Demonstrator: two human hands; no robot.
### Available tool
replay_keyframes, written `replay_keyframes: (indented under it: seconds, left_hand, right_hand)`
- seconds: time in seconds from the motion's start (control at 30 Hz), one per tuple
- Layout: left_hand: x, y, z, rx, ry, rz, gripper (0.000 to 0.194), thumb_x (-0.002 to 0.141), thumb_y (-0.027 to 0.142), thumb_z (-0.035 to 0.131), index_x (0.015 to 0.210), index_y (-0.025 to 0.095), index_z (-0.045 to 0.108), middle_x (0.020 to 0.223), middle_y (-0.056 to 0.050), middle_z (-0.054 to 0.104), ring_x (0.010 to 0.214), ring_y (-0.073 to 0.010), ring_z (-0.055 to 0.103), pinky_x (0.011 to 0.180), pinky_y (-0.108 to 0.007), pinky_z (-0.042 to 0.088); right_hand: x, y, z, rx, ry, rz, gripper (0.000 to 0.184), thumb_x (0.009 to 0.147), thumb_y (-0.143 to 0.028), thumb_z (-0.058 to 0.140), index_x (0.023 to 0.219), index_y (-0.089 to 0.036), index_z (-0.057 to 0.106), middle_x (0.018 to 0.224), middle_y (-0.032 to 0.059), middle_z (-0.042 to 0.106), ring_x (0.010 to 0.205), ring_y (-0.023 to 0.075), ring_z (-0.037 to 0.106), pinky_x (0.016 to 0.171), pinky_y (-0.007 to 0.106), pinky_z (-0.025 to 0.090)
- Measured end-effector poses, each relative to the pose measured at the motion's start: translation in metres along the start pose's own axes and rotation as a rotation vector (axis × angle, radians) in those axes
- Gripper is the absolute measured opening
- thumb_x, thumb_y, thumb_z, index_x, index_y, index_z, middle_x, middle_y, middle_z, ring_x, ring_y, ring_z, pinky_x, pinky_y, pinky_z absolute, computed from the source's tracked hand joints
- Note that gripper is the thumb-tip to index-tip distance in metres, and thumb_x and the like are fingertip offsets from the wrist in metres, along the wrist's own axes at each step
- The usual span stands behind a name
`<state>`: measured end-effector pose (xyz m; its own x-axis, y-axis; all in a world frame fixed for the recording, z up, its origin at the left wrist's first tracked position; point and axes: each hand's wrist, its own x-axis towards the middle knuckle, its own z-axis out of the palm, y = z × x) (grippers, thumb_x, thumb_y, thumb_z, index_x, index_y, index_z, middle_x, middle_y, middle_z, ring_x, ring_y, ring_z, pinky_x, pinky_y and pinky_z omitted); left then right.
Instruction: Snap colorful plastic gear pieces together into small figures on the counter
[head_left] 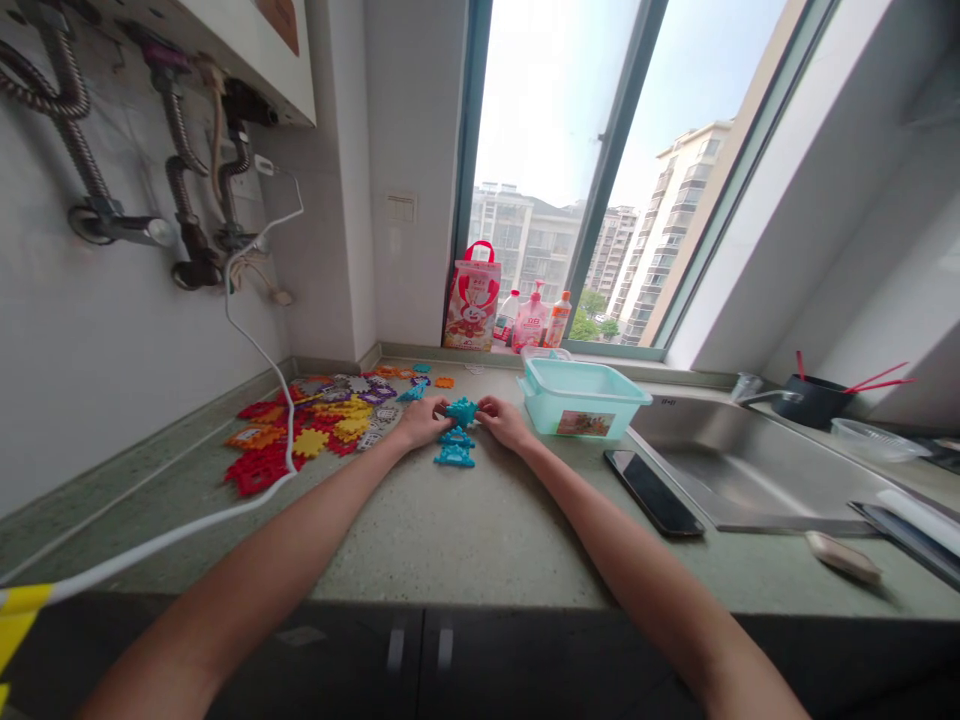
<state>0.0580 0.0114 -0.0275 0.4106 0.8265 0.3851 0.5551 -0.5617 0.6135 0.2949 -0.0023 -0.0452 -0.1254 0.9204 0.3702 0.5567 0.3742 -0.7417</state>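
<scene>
Between my two hands is a blue gear-shaped toy piece (461, 410), gripped from both sides. My left hand (424, 420) has its fingers closed on the left edge of it. On the right edge, my right hand (504, 420) pinches the same piece. Just below it, nearer to me, lie more blue toy pieces (455, 456) on the counter; whether they join the held one I cannot tell. Another blue piece (414, 391) rests beyond my left hand. A pile of red, yellow, orange, purple and grey pieces (311, 442) spreads to the left.
A pale teal plastic bin (586, 396) stands right of my hands, with a dark phone (652, 492) in front. Farther right is a steel sink (735, 470). A white cable (187, 528) crosses the left side. A bag (472, 305) and bottles (531, 322) line the windowsill.
</scene>
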Motion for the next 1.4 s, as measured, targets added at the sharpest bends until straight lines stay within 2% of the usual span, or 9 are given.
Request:
replay_keyframes:
  seconds: [0.23, 0.5, 0.67, 0.77, 0.93, 1.07, 1.17, 1.3, 1.4]
  left_hand:
    - [0.001, -0.004, 0.003, -0.071, -0.051, 0.051, 0.038, 0.072, 0.04, 0.08, 0.101, 0.016, 0.075, 0.094, -0.007, 0.079, 0.076, -0.0211, 0.072, 0.07, -0.029, 0.055]
    - [-0.001, -0.002, -0.001, -0.111, -0.11, 0.087, 0.042, 0.071, 0.047, 0.084, 0.098, 0.016, 0.074, 0.085, -0.006, 0.078, 0.076, -0.0217, 0.073, 0.071, -0.031, 0.055]
    - [0.002, -0.008, -0.002, -0.273, -0.175, 0.028, 0.057, 0.069, 0.045, 0.086, 0.115, 0.013, 0.072, 0.087, -0.008, 0.08, 0.08, -0.0229, 0.076, 0.074, -0.032, 0.058]
    - [0.004, -0.012, 0.001, -0.339, -0.193, -0.002, 0.071, 0.066, 0.045, 0.087, 0.126, 0.012, 0.069, 0.089, -0.008, 0.081, 0.08, -0.0229, 0.076, 0.075, -0.032, 0.057]
    - [0.008, -0.015, 0.003, -0.385, -0.248, -0.018, 0.07, 0.066, 0.049, 0.087, 0.122, 0.01, 0.07, 0.089, -0.008, 0.08, 0.078, -0.0217, 0.074, 0.073, -0.031, 0.055]
    - [0.007, -0.014, 0.003, -0.434, -0.215, -0.086, 0.077, 0.058, 0.048, 0.091, 0.121, 0.01, 0.067, 0.082, -0.007, 0.079, 0.073, -0.0209, 0.073, 0.07, -0.03, 0.054]
    - [0.007, -0.013, 0.002, -0.449, -0.204, -0.086, 0.074, 0.056, 0.045, 0.092, 0.117, 0.012, 0.066, 0.079, -0.006, 0.078, 0.071, -0.0203, 0.072, 0.069, -0.03, 0.053]
    - [0.006, -0.012, 0.002, -0.434, -0.19, -0.094, 0.074, 0.055, 0.042, 0.091, 0.118, 0.01, 0.068, 0.079, -0.006, 0.078, 0.07, -0.0201, 0.072, 0.069, -0.029, 0.053]
    - [0.005, -0.01, 0.0, -0.417, -0.211, -0.083, 0.073, 0.058, 0.044, 0.088, 0.119, 0.008, 0.071, 0.08, -0.006, 0.078, 0.071, -0.0199, 0.072, 0.068, -0.028, 0.053]
  right_hand:
    - [-0.002, -0.004, 0.004, -0.096, 0.036, -0.009, 0.006, 0.086, -0.022, 0.076, 0.092, -0.022, 0.075, 0.098, 0.0047, 0.08, 0.087, 0.0225, 0.075, 0.089, 0.036, 0.058]
    - [-0.004, -0.004, 0.0, -0.044, -0.033, -0.027, 0.04, 0.088, -0.018, 0.072, 0.128, -0.021, 0.072, 0.103, 0.0054, 0.082, 0.09, 0.0222, 0.077, 0.092, 0.036, 0.061]
    - [-0.005, 0.001, -0.004, 0.179, -0.167, -0.048, 0.043, 0.088, -0.027, 0.075, 0.13, -0.019, 0.069, 0.109, 0.0068, 0.082, 0.098, 0.024, 0.078, 0.093, 0.038, 0.062]
    - [-0.003, 0.001, 0.0, 0.318, -0.178, -0.027, 0.042, 0.085, -0.033, 0.08, 0.124, -0.02, 0.071, 0.106, 0.0075, 0.082, 0.095, 0.0246, 0.078, 0.092, 0.04, 0.063]
    - [-0.001, -0.003, 0.007, 0.409, -0.206, -0.045, 0.039, 0.082, -0.042, 0.081, 0.112, -0.018, 0.075, 0.109, 0.0093, 0.081, 0.092, 0.0251, 0.078, 0.088, 0.041, 0.065]
    - [-0.005, -0.007, 0.001, 0.488, -0.285, -0.026, 0.06, 0.077, -0.044, 0.086, 0.129, -0.019, 0.07, 0.12, 0.0107, 0.079, 0.105, 0.0266, 0.077, 0.099, 0.044, 0.061]
    - [-0.01, -0.012, -0.003, 0.476, -0.3, -0.014, 0.069, 0.076, -0.045, 0.089, 0.135, -0.02, 0.066, 0.121, 0.0114, 0.079, 0.106, 0.0265, 0.076, 0.1, 0.044, 0.06]
    - [-0.013, -0.021, -0.004, 0.395, -0.293, -0.068, 0.058, 0.082, -0.047, 0.085, 0.131, -0.018, 0.07, 0.122, 0.0106, 0.078, 0.104, 0.0251, 0.076, 0.097, 0.04, 0.061]
    - [-0.012, -0.026, -0.004, 0.237, -0.247, -0.069, 0.051, 0.085, -0.043, 0.083, 0.128, -0.018, 0.074, 0.119, 0.0095, 0.079, 0.092, 0.0231, 0.077, 0.089, 0.037, 0.062]
